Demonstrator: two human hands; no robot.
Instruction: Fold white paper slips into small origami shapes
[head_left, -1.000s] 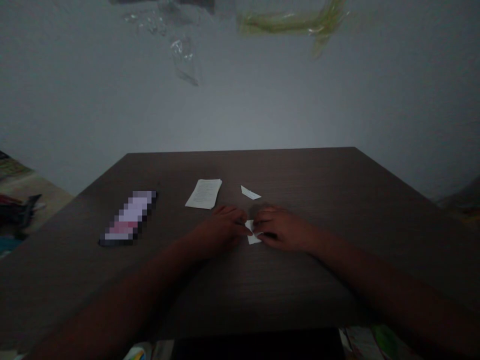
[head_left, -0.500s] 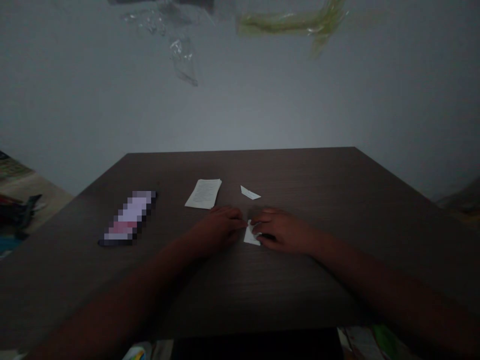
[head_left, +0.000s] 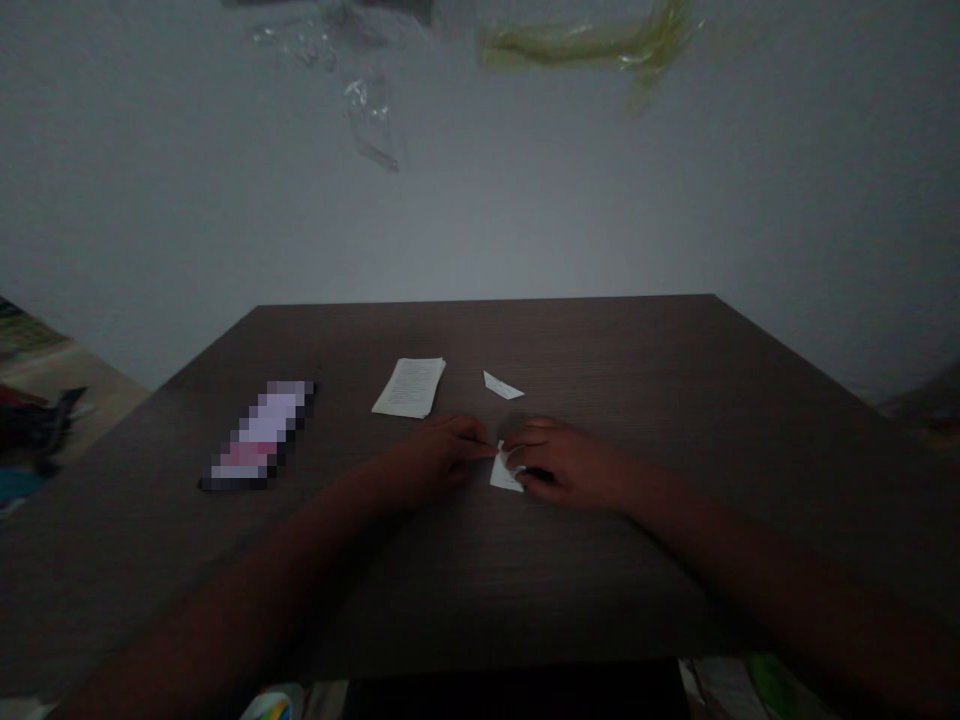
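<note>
Right grip [head_left: 566,462] pinches folded paper [head_left: 503,476], left grip [head_left: 441,455] at its edge, closure unclear, paper stack [head_left: 410,387] just beyond, phone [head_left: 259,436] leftward.

right hand [head_left: 566,462]: touching 1 small paper piece [head_left: 504,476] on table [head_left: 480,590]
left hand [head_left: 439,455]: index fingertip at piece's upper left edge
printed stack [head_left: 409,388]: beyond left hand
paper strip [head_left: 502,386]: right of stack
phone [head_left: 259,440]: left of stack, pixelated
</note>
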